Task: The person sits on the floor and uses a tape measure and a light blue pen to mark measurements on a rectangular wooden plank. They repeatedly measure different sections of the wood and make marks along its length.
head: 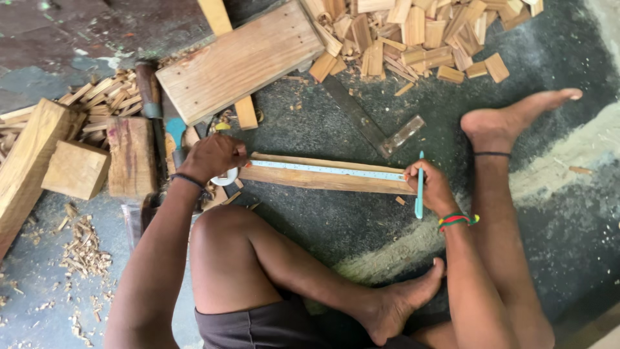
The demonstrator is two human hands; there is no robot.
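I sit on the floor with a long narrow wooden strip (303, 179) lying in front of my legs. A white tape measure blade (326, 169) is stretched along its top. My left hand (213, 157) presses the tape's round case (226, 177) down at the strip's left end. At the strip's right end my right hand (431, 186) holds a light blue pen (420, 187) upright against the wood.
A wide plank (239, 61) lies behind the strip, and a metal try square (371, 123) to its right. Several small offcuts (413, 32) are piled at the top. Wood blocks (77, 169) and shavings lie left. My right foot (510, 116) rests near the strip's end.
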